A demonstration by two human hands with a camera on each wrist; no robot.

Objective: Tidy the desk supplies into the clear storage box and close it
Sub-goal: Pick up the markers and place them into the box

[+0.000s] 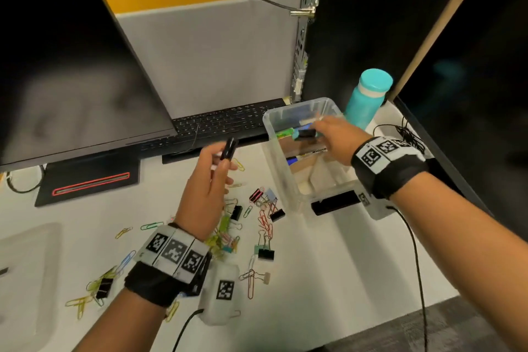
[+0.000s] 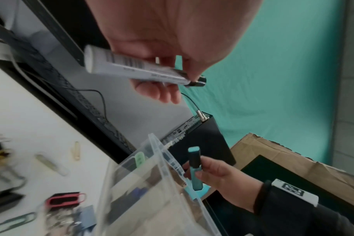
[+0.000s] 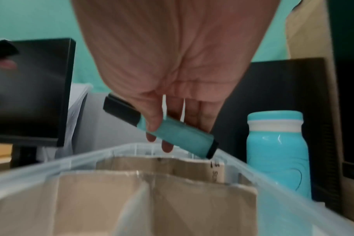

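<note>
Holding a teal highlighter [image 3: 172, 132] over the clear box [image 1: 273, 134], my right hand [image 1: 334, 137] pinches it (cap black); my left hand [image 1: 205, 188] grips a white marker [image 2: 135, 68].

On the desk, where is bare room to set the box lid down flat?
Free: the white desk near its front edge, between the scattered paper clips and the right forearm. Crowded: the patch under the left hand, littered with clips, and the back, taken by the keyboard and clear box.
</note>
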